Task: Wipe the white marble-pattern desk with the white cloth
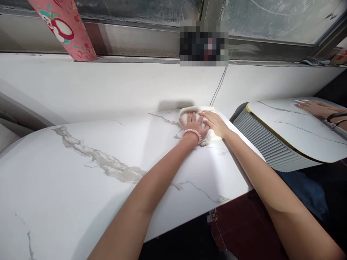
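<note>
A: Position of the cloth?
B: Cream-white cloth at the far right end of the tabletop, close to the wall. Lies beneath both hands; its edges show beyond the fingertips and below the right palm.

A: State of the fingers?
B: Left hand: fingers spread wide, laid flat on the cloth, clenched on nothing. Right hand: fingers extended and loosely together, pointing left across the cloth, tips right beside the left hand. Neither is curled into a grip.

A: Materials, textures?
B: Cloth soft, fluffy, rumpled at the rim. Tabletop smooth and white with grey-brown marble veining, rounded at its far left corner. Pink beaded-looking bracelet around the left wrist.

A: Surroundings?
B: Thin cord runs down the wall to just behind the cloth. Pink patterned object stands tilted on the window ledge. To the right, a second marbled top, gold-edged, over a ribbed grey side; a co-worker's hand lies flat on it, something pale at the fingertips, too small to tell. Dark red floor below.

A: Obstructions?
B: Both hands cover much of the cloth; the wall closes off the far side. A pixelated block hides part of the window frame.
</note>
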{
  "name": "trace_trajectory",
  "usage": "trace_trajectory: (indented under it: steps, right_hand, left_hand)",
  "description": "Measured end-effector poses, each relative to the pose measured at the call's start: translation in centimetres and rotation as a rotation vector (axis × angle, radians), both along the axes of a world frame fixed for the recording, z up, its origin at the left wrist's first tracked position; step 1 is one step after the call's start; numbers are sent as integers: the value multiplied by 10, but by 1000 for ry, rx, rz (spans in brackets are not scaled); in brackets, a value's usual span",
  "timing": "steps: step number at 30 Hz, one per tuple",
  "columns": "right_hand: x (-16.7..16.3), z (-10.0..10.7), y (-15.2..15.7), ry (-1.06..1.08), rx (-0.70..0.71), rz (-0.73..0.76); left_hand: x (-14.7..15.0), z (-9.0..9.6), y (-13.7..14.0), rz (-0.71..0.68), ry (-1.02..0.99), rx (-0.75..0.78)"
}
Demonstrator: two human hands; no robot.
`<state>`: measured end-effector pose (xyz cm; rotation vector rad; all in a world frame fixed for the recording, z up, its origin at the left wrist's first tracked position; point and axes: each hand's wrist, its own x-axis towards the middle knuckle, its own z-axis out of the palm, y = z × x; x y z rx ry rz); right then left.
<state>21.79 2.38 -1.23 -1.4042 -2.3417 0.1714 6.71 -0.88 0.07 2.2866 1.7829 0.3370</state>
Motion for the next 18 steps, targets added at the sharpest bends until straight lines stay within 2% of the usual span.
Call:
trace_trajectory:
  steps: [12,18]
  right_hand:
    - [11,3,-90,-46,26,50]
    - [15,3,-130,-43,35,123]
  left_hand:
    - [6,4,-89,-41,35,-15]
    - [4,6,-131,-79,60,-25]
